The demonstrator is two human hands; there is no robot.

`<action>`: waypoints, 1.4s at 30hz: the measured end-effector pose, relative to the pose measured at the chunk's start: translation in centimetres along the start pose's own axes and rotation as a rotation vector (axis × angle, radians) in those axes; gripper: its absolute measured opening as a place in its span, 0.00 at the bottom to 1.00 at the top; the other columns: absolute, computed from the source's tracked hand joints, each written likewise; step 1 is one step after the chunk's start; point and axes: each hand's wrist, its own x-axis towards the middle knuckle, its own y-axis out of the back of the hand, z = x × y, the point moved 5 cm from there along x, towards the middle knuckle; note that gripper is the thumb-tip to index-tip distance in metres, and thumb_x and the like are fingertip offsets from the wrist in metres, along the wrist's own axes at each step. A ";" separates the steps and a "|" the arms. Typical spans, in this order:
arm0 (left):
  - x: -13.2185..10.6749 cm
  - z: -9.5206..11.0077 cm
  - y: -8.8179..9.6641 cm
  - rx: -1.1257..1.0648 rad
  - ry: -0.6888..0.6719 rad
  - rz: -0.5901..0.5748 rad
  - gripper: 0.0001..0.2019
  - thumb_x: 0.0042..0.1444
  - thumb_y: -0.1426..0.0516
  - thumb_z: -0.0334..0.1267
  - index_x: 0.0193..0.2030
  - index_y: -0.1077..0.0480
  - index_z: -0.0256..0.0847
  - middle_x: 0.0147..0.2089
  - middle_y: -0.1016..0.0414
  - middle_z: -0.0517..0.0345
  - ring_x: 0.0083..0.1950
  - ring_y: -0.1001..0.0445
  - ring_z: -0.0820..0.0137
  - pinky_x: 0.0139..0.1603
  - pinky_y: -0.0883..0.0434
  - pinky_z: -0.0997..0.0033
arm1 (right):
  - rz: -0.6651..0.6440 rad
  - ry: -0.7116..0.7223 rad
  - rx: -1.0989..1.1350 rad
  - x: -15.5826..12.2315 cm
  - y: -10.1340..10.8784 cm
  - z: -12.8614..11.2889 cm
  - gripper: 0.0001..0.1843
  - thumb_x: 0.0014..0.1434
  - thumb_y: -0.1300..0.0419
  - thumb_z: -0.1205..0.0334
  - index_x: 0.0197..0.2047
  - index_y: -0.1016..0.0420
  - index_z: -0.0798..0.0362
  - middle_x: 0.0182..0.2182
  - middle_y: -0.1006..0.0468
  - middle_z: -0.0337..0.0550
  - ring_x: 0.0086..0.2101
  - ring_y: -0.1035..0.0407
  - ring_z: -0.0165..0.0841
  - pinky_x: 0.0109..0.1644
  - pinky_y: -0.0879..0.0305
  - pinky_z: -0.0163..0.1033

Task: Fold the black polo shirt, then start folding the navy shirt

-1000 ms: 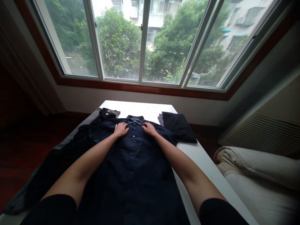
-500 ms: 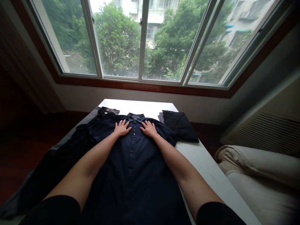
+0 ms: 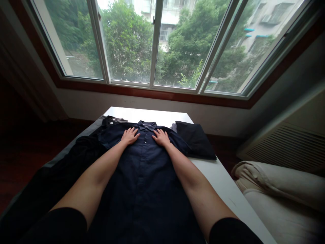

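Note:
A dark navy button-up shirt (image 3: 146, 176) lies face up and spread flat on a white table (image 3: 218, 176), collar toward the window. My left hand (image 3: 129, 135) rests flat on the shirt's chest just left of the button placket, fingers spread and open. My right hand (image 3: 161, 137) lies flat on the chest just right of the placket, fingers also spread. Neither hand holds anything. Both forearms stretch over the shirt's front.
A folded dark garment (image 3: 195, 139) sits at the table's far right. More dark clothes (image 3: 63, 169) lie heaped along the table's left side, one collar (image 3: 113, 120) showing at the back. A pale cushioned seat (image 3: 281, 196) stands to the right. A wide window (image 3: 154, 44) fills the far wall.
Both hands went from curled near the collar to flat with fingers spread on the chest. The view shifted slightly; the shirt stayed in place.

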 end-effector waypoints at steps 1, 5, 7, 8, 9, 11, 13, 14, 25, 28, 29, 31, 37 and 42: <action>-0.4 -0.7 0.3 0.009 0.002 0.013 0.37 0.70 0.63 0.64 0.78 0.46 0.48 0.81 0.53 0.51 0.80 0.55 0.53 0.77 0.57 0.44 | 0.007 0.002 -0.001 0.0 0.1 0.0 0.36 0.72 0.55 0.37 0.77 0.47 0.40 0.77 0.55 0.44 0.75 0.64 0.43 0.76 0.71 0.56; -2.7 -2.7 1.5 0.070 -0.011 0.037 0.35 0.71 0.60 0.61 0.76 0.42 0.45 0.79 0.48 0.49 0.79 0.52 0.54 0.77 0.56 0.49 | 0.078 0.001 -0.005 -0.9 0.7 -0.4 0.33 0.73 0.53 0.41 0.75 0.41 0.45 0.75 0.47 0.48 0.74 0.57 0.43 0.75 0.65 0.55; -4.2 -2.7 2.0 0.103 -0.024 0.057 0.33 0.71 0.58 0.59 0.75 0.40 0.43 0.78 0.45 0.48 0.79 0.51 0.54 0.77 0.56 0.48 | 0.166 0.022 -0.018 -1.7 1.3 -1.0 0.29 0.74 0.52 0.46 0.71 0.34 0.49 0.73 0.41 0.51 0.71 0.50 0.43 0.74 0.59 0.52; -5.0 -2.5 2.1 0.116 -0.023 0.072 0.32 0.72 0.56 0.58 0.75 0.39 0.43 0.78 0.44 0.47 0.78 0.50 0.54 0.77 0.56 0.47 | 0.219 0.043 -0.027 -2.1 1.7 -1.5 0.27 0.74 0.52 0.48 0.68 0.31 0.50 0.71 0.38 0.52 0.70 0.47 0.43 0.73 0.56 0.50; -5.8 -2.1 2.1 0.127 -0.017 0.089 0.31 0.72 0.55 0.57 0.74 0.38 0.42 0.77 0.43 0.46 0.78 0.50 0.53 0.77 0.56 0.46 | 0.266 0.067 -0.037 -2.7 2.1 -2.0 0.25 0.74 0.52 0.50 0.65 0.28 0.51 0.69 0.35 0.53 0.68 0.43 0.43 0.73 0.53 0.49; -7.5 -0.9 1.9 0.133 -0.005 0.117 0.29 0.72 0.54 0.55 0.72 0.36 0.42 0.77 0.42 0.45 0.78 0.49 0.53 0.76 0.54 0.45 | 0.323 0.109 -0.051 -3.7 2.5 -3.2 0.22 0.73 0.51 0.53 0.60 0.24 0.52 0.66 0.31 0.54 0.65 0.39 0.43 0.70 0.48 0.47; -9.1 0.4 1.5 0.120 -0.010 0.121 0.29 0.71 0.53 0.55 0.72 0.35 0.42 0.77 0.42 0.45 0.78 0.48 0.52 0.76 0.52 0.44 | 0.337 0.115 -0.040 -4.9 2.6 -4.3 0.21 0.73 0.49 0.53 0.60 0.24 0.52 0.66 0.31 0.54 0.64 0.37 0.44 0.69 0.45 0.46; -9.9 0.9 1.2 0.110 -0.018 0.116 0.30 0.71 0.53 0.56 0.72 0.36 0.43 0.77 0.42 0.45 0.78 0.48 0.51 0.76 0.51 0.44 | 0.334 0.106 -0.026 -5.6 2.5 -4.7 0.22 0.72 0.48 0.53 0.61 0.24 0.52 0.67 0.32 0.53 0.64 0.38 0.44 0.68 0.44 0.46; -18.1 0.9 3.1 0.033 -0.192 0.207 0.28 0.72 0.53 0.54 0.71 0.34 0.43 0.76 0.40 0.49 0.77 0.44 0.56 0.77 0.49 0.49 | 0.226 0.144 0.037 -14.3 0.4 -3.3 0.29 0.72 0.47 0.46 0.70 0.31 0.49 0.71 0.36 0.52 0.70 0.44 0.44 0.73 0.50 0.50; -20.2 1.0 3.0 0.031 -0.191 0.159 0.28 0.70 0.51 0.55 0.70 0.33 0.43 0.75 0.39 0.48 0.76 0.42 0.55 0.77 0.49 0.48 | 0.257 0.158 0.048 -14.8 0.5 -3.1 0.27 0.72 0.46 0.48 0.68 0.28 0.49 0.69 0.33 0.52 0.68 0.41 0.44 0.73 0.49 0.51; -20.8 1.0 2.8 0.030 -0.179 0.145 0.29 0.70 0.50 0.55 0.71 0.33 0.43 0.75 0.39 0.48 0.76 0.43 0.54 0.77 0.49 0.47 | 0.267 0.166 0.056 -14.9 0.5 -3.2 0.26 0.71 0.46 0.48 0.67 0.28 0.49 0.68 0.33 0.52 0.68 0.41 0.44 0.73 0.49 0.51; -22.1 0.9 2.7 0.024 -0.163 0.124 0.31 0.69 0.49 0.56 0.73 0.35 0.44 0.77 0.41 0.48 0.77 0.45 0.53 0.78 0.51 0.46 | 0.286 0.202 0.083 -15.0 0.6 -3.2 0.25 0.71 0.45 0.49 0.65 0.26 0.49 0.67 0.31 0.51 0.67 0.39 0.44 0.72 0.47 0.50; -24.8 1.7 2.9 -0.009 -0.181 0.059 0.33 0.68 0.48 0.60 0.75 0.39 0.48 0.79 0.48 0.49 0.80 0.52 0.52 0.77 0.53 0.42 | 0.596 0.109 0.149 -16.2 4.8 0.5 0.18 0.70 0.48 0.55 0.51 0.18 0.51 0.54 0.21 0.50 0.57 0.31 0.42 0.67 0.42 0.47; -25.7 3.7 3.1 -0.003 -0.263 -0.009 0.35 0.68 0.49 0.61 0.77 0.43 0.50 0.80 0.52 0.49 0.80 0.55 0.52 0.77 0.55 0.41 | 0.724 -0.386 0.051 -18.9 7.8 7.3 0.26 0.65 0.43 0.53 0.61 0.26 0.55 0.56 0.26 0.61 0.57 0.35 0.52 0.61 0.40 0.55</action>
